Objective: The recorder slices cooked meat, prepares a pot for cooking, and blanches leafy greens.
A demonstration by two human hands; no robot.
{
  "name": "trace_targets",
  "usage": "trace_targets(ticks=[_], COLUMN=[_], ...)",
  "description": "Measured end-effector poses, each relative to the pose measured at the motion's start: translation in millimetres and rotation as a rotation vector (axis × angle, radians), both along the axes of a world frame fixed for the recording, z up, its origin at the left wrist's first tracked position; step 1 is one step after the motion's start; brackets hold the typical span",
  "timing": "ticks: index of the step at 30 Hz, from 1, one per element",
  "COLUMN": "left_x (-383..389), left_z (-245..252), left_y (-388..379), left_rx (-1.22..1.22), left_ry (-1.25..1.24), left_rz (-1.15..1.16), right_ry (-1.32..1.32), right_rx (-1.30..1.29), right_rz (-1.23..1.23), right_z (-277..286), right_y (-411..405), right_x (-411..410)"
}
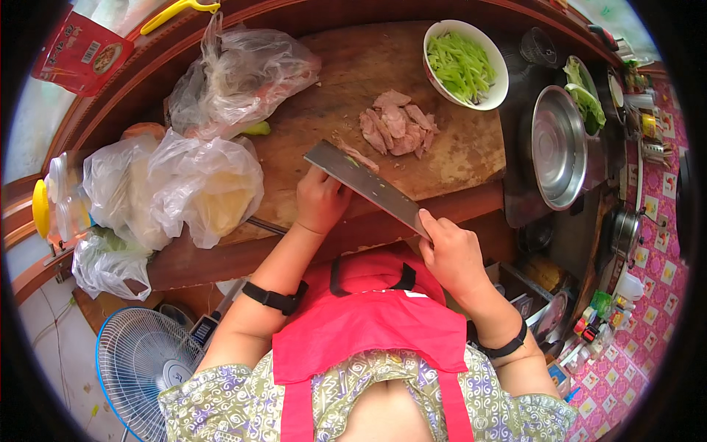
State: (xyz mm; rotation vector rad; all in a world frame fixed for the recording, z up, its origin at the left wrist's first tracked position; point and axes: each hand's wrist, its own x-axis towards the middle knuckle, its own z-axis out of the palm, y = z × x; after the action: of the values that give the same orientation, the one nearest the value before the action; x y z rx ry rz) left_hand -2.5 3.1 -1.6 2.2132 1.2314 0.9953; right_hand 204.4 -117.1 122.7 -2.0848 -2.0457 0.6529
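Observation:
In my right hand [450,251] is a cleaver [367,185], gripped where its handle meets the blade. The broad dark blade slants up to the left above the cutting board [309,105], with small green bits stuck to it. My left hand [323,201] is at the blade's far end, its fingertips hidden behind the steel, so whether it grips anything is unclear. Just past the blade a thin strip of meat [358,156] shows on the board. Farther back lies a pile of sliced cooked meat [395,124].
A white bowl of green vegetable strips [461,66] stands at the board's back right, beside a steel basin [559,149]. Knotted plastic bags [243,77] and a bag with yellowish contents [212,193] crowd the left. An electric fan [152,359] stands low at left.

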Motion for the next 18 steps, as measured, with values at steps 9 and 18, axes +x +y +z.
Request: trace_targets(ticks=[9,18], left_x=[-2,-2], left_z=[-5,-6], left_y=[1,1], left_rx=[0.036,0.021], left_ry=[0.038,0.070], left_rz=[-0.040,-0.007], right_ry=[-0.042,-0.064], right_rx=[-0.010,-0.032], right_rz=[0.024,0.036], right_z=[-4,-12], right_y=[-5,19], right_x=[2,-9])
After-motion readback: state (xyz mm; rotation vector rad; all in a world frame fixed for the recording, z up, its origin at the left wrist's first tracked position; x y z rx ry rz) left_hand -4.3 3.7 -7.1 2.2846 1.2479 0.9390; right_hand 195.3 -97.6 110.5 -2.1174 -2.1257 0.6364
